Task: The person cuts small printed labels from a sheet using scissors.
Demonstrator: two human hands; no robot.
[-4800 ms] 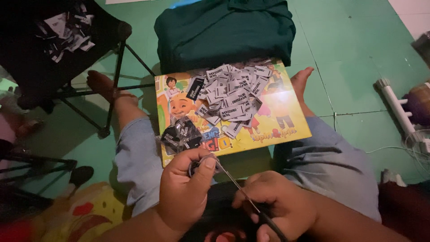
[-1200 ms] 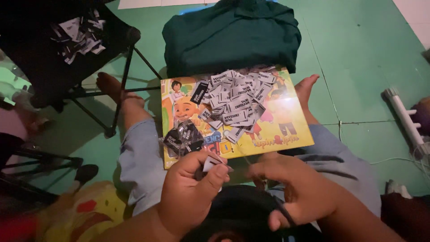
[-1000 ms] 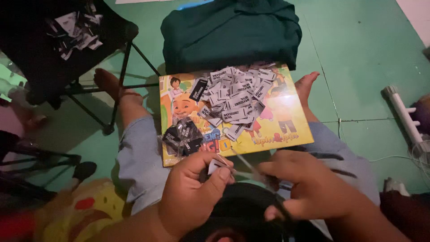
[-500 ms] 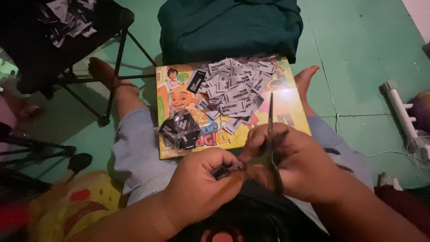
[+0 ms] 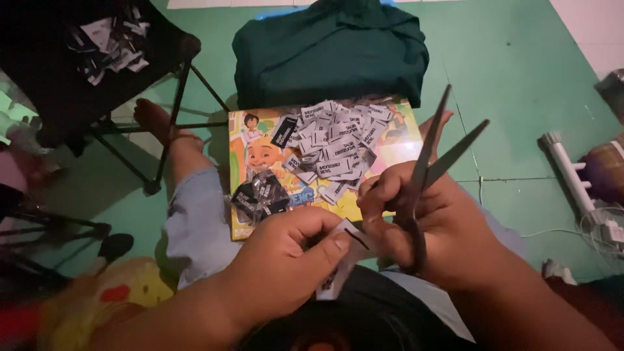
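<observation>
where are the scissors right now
In the head view, the scissors are right of centre, held open in the right hand, blades pointing up over the colourful book.

floor point(image 5: 513, 84): green, tiled | black folding stool point(image 5: 78, 78): upper left | light: dim

A colourful cartoon picture book point(image 5: 383, 156) is laid flat on the green floor point(image 5: 513, 84). Just beyond the book, a folded dark green cloth point(image 5: 328, 52) is seen. Left of the book, a black folding stool point(image 5: 71, 71) is placed; right of it, a white power strip point(image 5: 572, 172).
</observation>
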